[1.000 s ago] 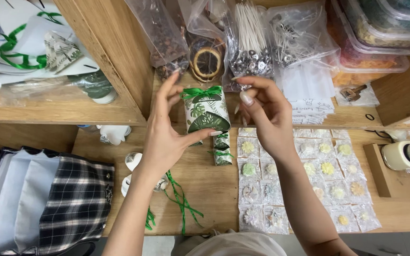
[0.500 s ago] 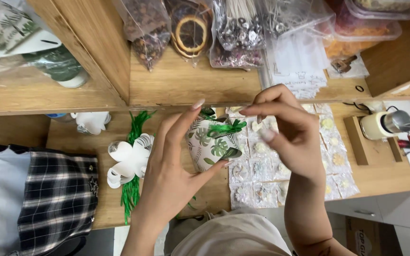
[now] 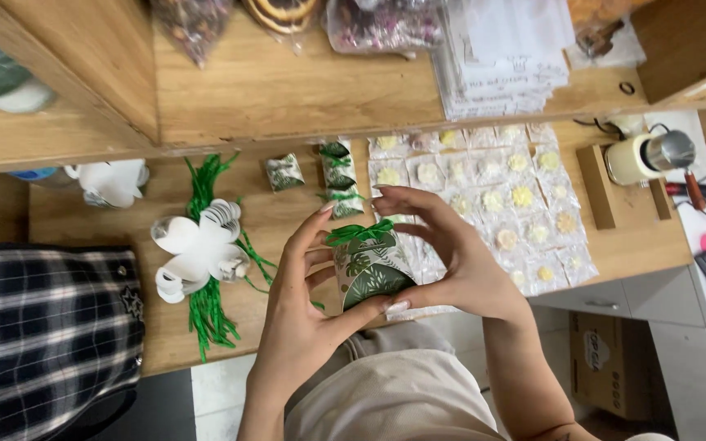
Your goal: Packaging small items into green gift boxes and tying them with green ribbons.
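Note:
Both my hands hold a small leaf-patterned gift box (image 3: 369, 269) with a green ribbon bow on top, above the front edge of the wooden table (image 3: 271, 220). My left hand (image 3: 308, 318) cups it from the left and below. My right hand (image 3: 451, 261) wraps it from the right, fingertips at the bow. Similar small leaf-patterned boxes (image 3: 337, 175) lie on the table just beyond.
Green ribbon strands (image 3: 206, 302) and white paper curls (image 3: 194, 249) lie at left. Clear packets with pale flower pieces (image 3: 500, 196) cover the table's right. A wooden shelf (image 3: 288, 90) above holds bags. Checked cloth (image 3: 51, 327) hangs at left; a tape dispenser (image 3: 643, 155) stands at right.
My hands have brought the box down from the shelf level toward my lap, near the table's front edge. The view has tilted downward with them.

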